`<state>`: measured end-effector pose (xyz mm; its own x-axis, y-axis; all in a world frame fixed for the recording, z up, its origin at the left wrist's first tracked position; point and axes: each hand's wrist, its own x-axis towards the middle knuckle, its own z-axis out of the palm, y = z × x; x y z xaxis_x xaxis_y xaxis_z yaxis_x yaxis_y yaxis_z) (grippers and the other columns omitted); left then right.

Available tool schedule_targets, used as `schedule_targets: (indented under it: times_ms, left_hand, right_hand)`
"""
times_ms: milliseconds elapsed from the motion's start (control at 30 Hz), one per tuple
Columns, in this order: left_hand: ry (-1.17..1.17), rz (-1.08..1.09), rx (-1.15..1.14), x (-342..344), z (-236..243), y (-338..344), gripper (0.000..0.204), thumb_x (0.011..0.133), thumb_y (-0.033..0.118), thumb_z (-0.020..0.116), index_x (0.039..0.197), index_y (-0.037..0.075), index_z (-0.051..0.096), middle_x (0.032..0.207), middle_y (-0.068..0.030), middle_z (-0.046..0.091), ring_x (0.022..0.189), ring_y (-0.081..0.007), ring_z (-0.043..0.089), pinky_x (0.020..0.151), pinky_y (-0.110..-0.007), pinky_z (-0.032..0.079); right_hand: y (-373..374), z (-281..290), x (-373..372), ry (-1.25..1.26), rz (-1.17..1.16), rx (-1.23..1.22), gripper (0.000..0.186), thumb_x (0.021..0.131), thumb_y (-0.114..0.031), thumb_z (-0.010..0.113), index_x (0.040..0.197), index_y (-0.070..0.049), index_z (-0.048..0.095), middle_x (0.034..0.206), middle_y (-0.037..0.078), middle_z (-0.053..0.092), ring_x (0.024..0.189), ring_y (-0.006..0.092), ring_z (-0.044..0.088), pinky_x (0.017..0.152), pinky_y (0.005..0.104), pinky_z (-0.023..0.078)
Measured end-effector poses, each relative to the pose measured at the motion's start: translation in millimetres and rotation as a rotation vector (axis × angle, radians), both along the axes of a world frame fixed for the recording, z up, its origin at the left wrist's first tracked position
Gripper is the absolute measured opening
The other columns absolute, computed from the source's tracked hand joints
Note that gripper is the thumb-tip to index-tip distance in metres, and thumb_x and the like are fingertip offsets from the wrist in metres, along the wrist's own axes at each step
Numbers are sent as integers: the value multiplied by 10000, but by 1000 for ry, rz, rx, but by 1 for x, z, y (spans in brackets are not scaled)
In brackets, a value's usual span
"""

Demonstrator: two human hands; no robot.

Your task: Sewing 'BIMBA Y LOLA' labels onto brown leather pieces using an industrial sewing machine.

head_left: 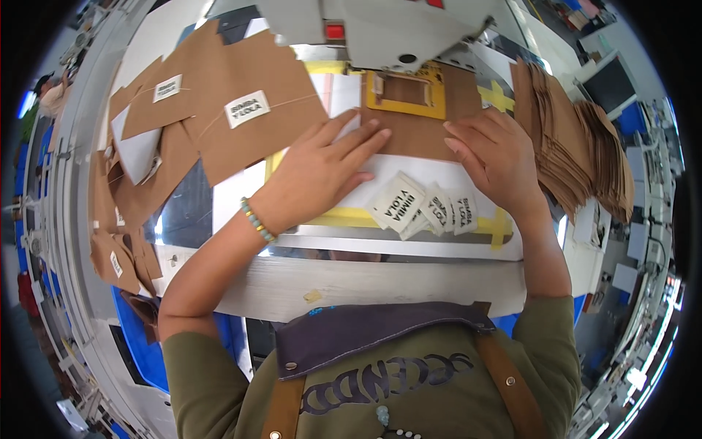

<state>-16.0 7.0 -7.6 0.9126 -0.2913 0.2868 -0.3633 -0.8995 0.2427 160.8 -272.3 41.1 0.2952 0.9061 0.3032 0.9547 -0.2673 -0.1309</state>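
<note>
A flat brown panel (417, 139) lies under the machine head, with a yellow frame (424, 108) pressed on it. My left hand (318, 164) rests at the panel's left side, fingers stretched out over its edge and thumb apart. At the right side is my right hand (501, 150), its fingers loosely bent and their tips by the panel; a small gap shows between thumb and forefinger. Neither hand visibly grips anything. Between my hands, nearer to me, several white fabric labels (398, 205) with black print lie loosely overlapped on the white sheet (351, 164).
Brown panels with sewn-on white labels (248, 110) and trailing threads spread across the left. A stack of brown panels (559, 139) stands at the right. The white sewing machine head (409, 33) overhangs the work. Yellow tape (351, 219) borders the sheet; a blue bin (142, 344) sits lower left.
</note>
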Motion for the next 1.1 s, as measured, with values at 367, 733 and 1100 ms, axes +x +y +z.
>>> schedule_targets:
  times_ms: [367, 733, 1100]
  left_hand:
    - [58, 177, 164, -20, 2, -3, 724, 986, 347, 756, 1617, 70, 536, 1745, -61, 461, 1603, -392, 389, 1266, -505, 375]
    - [37, 200, 51, -29, 3, 5, 662, 950, 243, 798, 1558, 67, 603, 1692, -74, 533, 1586, -369, 434, 1234, -501, 415]
    - [44, 187, 34, -27, 3, 2, 682, 940, 207, 801, 1577, 77, 595, 1682, -88, 548, 1586, -367, 439, 1245, -505, 409]
  right_hand:
    - [-28, -35, -26, 94, -133, -223, 741, 1107, -514, 582, 1648, -22, 463, 1737, 145, 431, 1671, 343, 278, 1348, 644, 144]
    - [-16, -45, -37, 155, -109, -162, 750, 1114, -526, 560, 1669, -37, 439, 1741, 152, 428, 1679, 352, 256, 1351, 664, 83]
    - [-13, -49, -32, 108, -69, -145, 712, 1114, -494, 570, 1661, -51, 462, 1726, 147, 455, 1660, 339, 306, 1349, 661, 117]
